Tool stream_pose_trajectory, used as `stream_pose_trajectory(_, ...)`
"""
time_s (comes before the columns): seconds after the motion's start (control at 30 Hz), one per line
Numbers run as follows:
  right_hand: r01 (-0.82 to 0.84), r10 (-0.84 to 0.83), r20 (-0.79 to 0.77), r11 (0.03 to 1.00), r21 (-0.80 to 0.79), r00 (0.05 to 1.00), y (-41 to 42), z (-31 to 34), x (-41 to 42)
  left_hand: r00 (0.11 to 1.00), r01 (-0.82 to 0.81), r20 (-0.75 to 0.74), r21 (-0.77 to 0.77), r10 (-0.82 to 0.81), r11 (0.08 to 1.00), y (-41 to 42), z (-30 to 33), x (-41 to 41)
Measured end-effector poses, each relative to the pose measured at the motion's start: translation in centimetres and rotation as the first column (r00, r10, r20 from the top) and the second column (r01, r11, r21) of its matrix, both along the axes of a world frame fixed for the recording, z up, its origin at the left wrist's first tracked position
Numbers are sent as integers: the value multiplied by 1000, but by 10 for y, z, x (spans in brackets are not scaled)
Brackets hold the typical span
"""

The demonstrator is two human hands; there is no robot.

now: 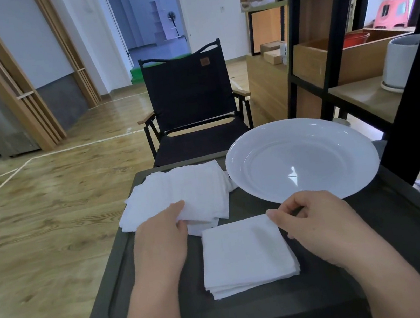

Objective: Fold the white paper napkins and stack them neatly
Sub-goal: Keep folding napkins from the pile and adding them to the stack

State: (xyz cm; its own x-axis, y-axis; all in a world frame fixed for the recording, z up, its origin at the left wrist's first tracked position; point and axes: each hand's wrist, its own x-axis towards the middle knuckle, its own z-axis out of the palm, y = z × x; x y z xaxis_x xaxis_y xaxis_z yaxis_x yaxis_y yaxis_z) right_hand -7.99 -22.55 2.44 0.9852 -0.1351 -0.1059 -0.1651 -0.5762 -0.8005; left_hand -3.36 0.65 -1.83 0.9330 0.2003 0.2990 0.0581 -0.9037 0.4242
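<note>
A pile of unfolded white paper napkins point(181, 193) lies at the far left of the small dark table point(395, 240). My left hand point(161, 239) pinches the near edge of the top napkin of that pile between thumb and fingers. A neat square stack of folded napkins point(245, 257) sits in the middle of the table, close to me. My right hand point(319, 221) rests at the stack's far right corner, thumb and fingers touching the top folded napkin.
A large white plate point(301, 156) stands tilted at the table's far right, overlapping the edge. A black folding chair point(191, 99) faces me beyond the table. A black and wooden shelf unit point(352, 61) rises on the right. Wooden floor spreads to the left.
</note>
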Motion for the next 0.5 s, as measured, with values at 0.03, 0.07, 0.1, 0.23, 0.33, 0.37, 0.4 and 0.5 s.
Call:
stream_pose_trajectory(0.03,-3,3,3,1000,6,1000,0,0,0,999,-35,15,-26,35,999,0,0,0)
stream_pose_trajectory(0.07,-4,4,8,1000,13,1000,0,0,-1,998,-57,39,-48,59,997,0,1,-2)
stream_pose_trajectory(0.1,-5,5,16,1000,18,1000,0,1,-1,994,-73,77,-73,79,995,0,4,-3)
stream_pose_trajectory(0.23,-22,18,85,999,46,996,1,4,-1,966,-24,236,-314,102,949,-10,23,-20)
stream_pose_trajectory(0.33,-120,95,150,978,173,984,7,8,-1,978,133,210,-673,15,728,-21,49,-38)
stream_pose_trajectory(0.37,-167,131,170,962,217,977,9,10,-1,980,186,194,-783,-51,593,-26,58,-44)
stream_pose_trajectory(0.4,-208,162,187,941,265,969,12,12,-1,976,218,187,-859,-113,463,-31,66,-49)
stream_pose_trajectory(0.5,-280,201,230,874,396,952,18,14,-3,965,226,172,-928,-197,297,-40,72,-53)
